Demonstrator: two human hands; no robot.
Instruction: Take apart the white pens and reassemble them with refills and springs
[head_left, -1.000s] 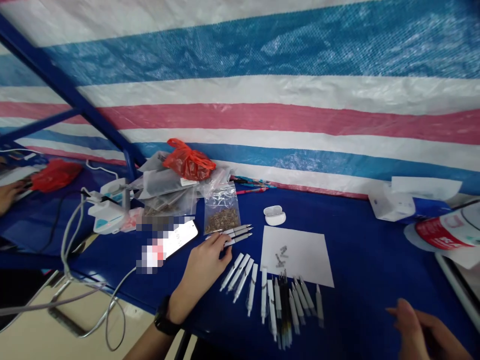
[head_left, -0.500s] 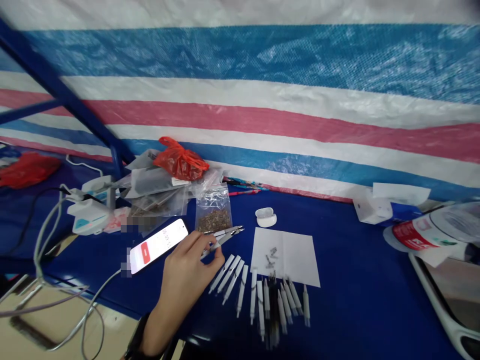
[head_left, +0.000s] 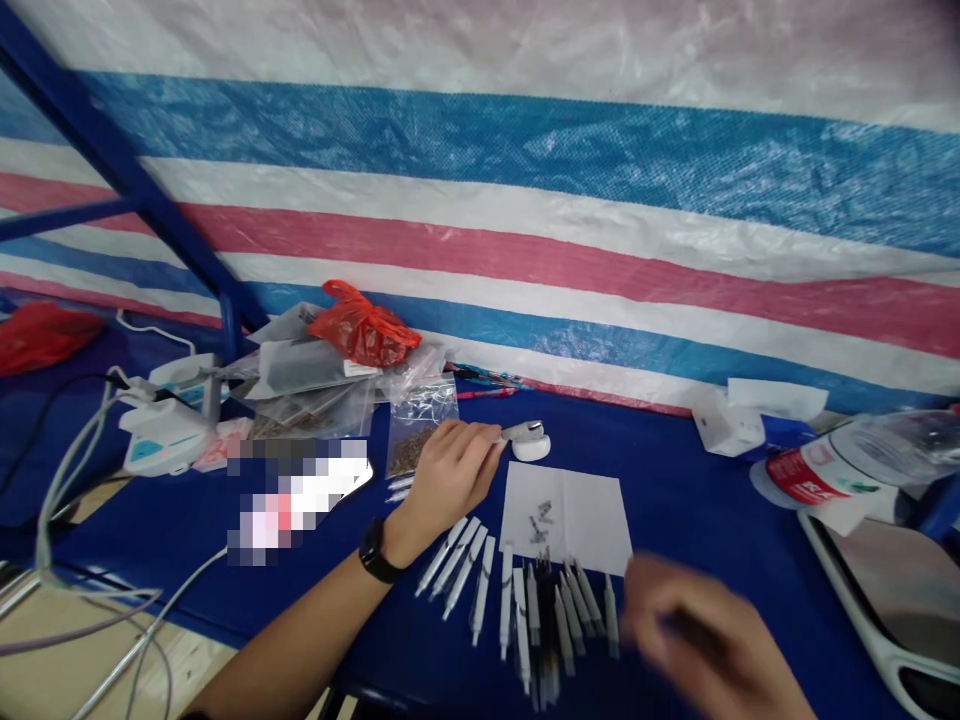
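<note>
Blurring across the near edge of the worktop (head_left: 712,500), the right hand (head_left: 697,640) has come back into view over the row; whether its fingers are open or closed I cannot tell. Just beyond it lies the row of pen parts (head_left: 517,600), side by side, tips pointing away. Behind the row sits a sheet of paper (head_left: 592,515) with a few small metal bits (head_left: 540,518) on it. The left hand (head_left: 450,475), a wristwatch (head_left: 373,552) on its wrist, has risen from the spot where it was gathering pens a second ago. Its fingers are now closed around one pen (head_left: 521,432), held clear of the surface with its end just over the earbud case (head_left: 531,448). The other loose pens (head_left: 399,488) stay down beside the phone (head_left: 300,495). Farther back are the bag of small parts (head_left: 420,430), a red bag (head_left: 360,325) on a heap of packets, and the striped tarp (head_left: 525,200)
</note>
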